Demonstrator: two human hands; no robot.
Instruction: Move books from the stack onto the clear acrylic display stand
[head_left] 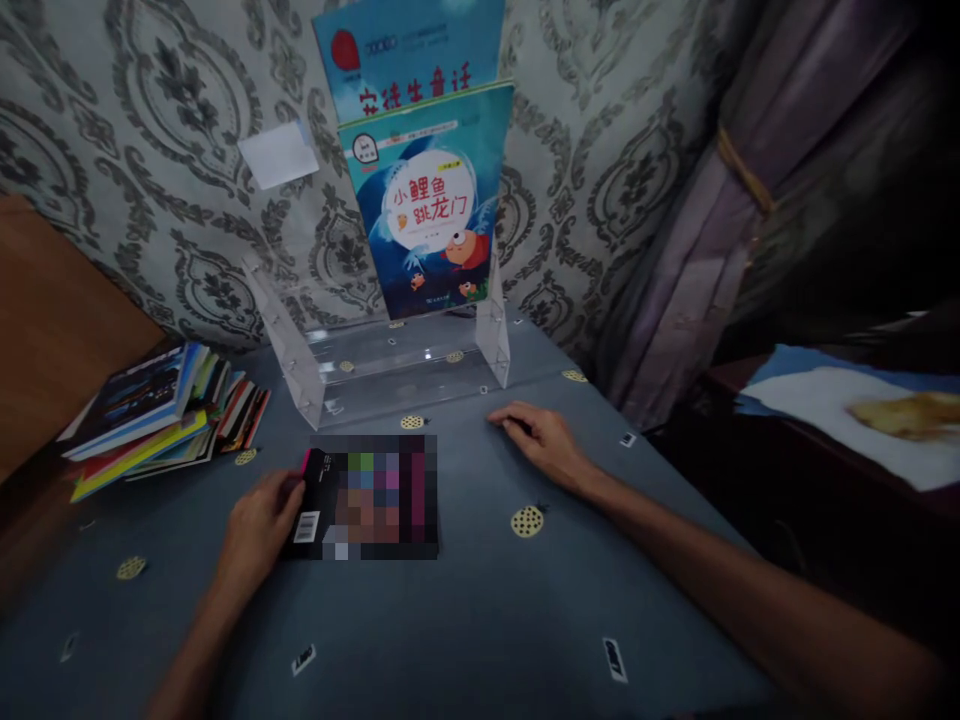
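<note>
A black book or booklet [319, 485] with a barcode lies flat on the table, most of its face blurred by pixelation. My left hand [259, 525] grips its left edge, fingers bent around the side and thumb along the near part. To the right, my right hand [551, 445] rests over the tabletop, index finger stretched and the others loosely curled, with nothing visible in it. Beyond both hands stands a clear acrylic book rack [401, 370]. A blue picture book with cartoon fish [431, 220] is upright at its back, and another blue book [412, 50] rises behind that one.
Several books [161, 410] form an uneven pile at the left. The table has a blue-grey patterned cloth [420, 630]. Patterned wallpaper [180, 150] backs the rack, with a white card [279, 155] on it. A tied curtain [697, 240] hangs at the right.
</note>
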